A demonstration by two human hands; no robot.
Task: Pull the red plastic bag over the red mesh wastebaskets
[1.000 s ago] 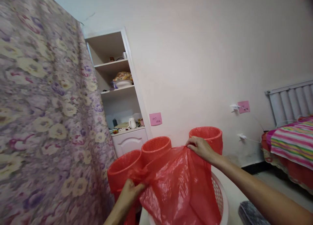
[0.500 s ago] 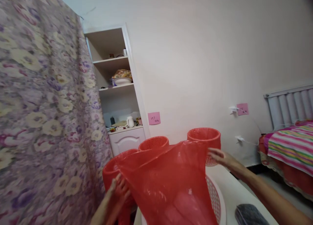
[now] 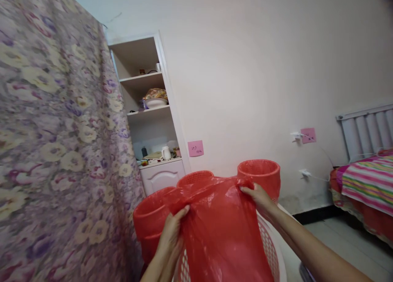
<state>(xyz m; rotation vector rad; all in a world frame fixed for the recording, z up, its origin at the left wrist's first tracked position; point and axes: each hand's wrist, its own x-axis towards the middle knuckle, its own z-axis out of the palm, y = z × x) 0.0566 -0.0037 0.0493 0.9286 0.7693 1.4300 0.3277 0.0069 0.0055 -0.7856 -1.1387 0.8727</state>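
We find the red plastic bag (image 3: pixel 222 228) held up at chest height, directly over a white perforated basket (image 3: pixel 272 249) whose rim shows on both sides of it. The left hand (image 3: pixel 172 237) is closed on the bag's upper left edge, fingers curled over bunched film; the right hand (image 3: pixel 259 196) pinches the upper right edge. The two hands are well apart, so the top edge is drawn out between them and the body of the bag hangs loose below. We judge this grip serves to spread the mouth wide; whether the mouth is actually open we cannot tell.

Just behind the bag stand three red bins. The left bin (image 3: pixel 150 216) and the right bin (image 3: pixel 260 173) show a glossy red lining over their rims; the middle bin (image 3: pixel 195 178) shows bare mesh inside. The right hand lies just in front of the right bin.

What the basket and bins rest on is hidden behind the bag. Left of the bag hangs a floral curtain (image 3: pixel 58 151). Behind the bins is a recessed shelf unit (image 3: pixel 150 114) holding crockery, then a pale wall with a pink note (image 3: pixel 195 148). Well to the right of the bag are a radiator (image 3: pixel 365 130) and a bed with a striped cover (image 3: pixel 368 183).
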